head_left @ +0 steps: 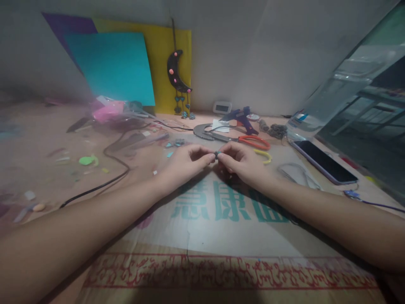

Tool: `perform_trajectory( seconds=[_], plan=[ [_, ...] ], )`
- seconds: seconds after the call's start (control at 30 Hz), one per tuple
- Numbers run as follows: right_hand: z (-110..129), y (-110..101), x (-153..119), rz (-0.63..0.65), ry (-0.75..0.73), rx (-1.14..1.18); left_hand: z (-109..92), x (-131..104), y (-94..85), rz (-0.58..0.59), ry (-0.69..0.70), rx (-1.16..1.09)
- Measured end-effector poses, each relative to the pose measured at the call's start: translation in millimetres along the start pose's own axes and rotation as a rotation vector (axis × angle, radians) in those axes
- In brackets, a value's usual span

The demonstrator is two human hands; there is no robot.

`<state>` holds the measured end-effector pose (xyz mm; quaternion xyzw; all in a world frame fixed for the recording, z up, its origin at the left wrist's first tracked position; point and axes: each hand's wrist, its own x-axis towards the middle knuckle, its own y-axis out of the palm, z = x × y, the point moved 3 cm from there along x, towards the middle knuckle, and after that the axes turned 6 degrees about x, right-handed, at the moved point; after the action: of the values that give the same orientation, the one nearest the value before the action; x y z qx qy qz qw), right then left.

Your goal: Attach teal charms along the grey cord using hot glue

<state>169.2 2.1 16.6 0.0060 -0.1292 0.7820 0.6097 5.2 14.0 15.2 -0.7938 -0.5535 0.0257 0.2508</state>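
Observation:
Fingertips of my left hand (190, 164) and my right hand (243, 164) meet over the cardboard sheet, pinching a tiny dark piece with some teal (217, 155) between them. The fingers cover most of it, so its kind cannot be made out. Just beyond my left hand lie small teal bits (170, 154) and a little cluster of blue-grey pieces (179, 142). Behind the hands rest a grey crescent (202, 133) and the orange handles of a tool (255, 141). A yellow handle (265, 156) shows beside my right hand.
A moon ornament (175, 74) hangs before yellow and turquoise sheets (114, 67). At the back are a purple glue gun (245, 120), a small display (222, 107) and grey cord (274, 129). A phone (325, 162) and a large clear bottle (335, 93) stand right; a black cable (118, 177) runs left.

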Motion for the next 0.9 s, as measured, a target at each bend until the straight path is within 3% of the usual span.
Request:
perform_trajectory(
  seconds=[0.4, 0.73, 0.9],
  plan=[
    [1.6, 1.3, -1.8, 0.043, 0.004, 0.030, -5.9, -2.7, -1.9, -0.052, 0.033, 0.172],
    [-0.8, -0.3, -1.7, 0.074, 0.025, 0.116, -6.0, -5.9, -1.0, -0.068, 0.180, 0.353],
    [-1.0, -1.0, -0.8, 0.044, 0.011, 0.118, -4.5, -5.3, -0.5, -0.037, 0.162, 0.301]
  ],
)
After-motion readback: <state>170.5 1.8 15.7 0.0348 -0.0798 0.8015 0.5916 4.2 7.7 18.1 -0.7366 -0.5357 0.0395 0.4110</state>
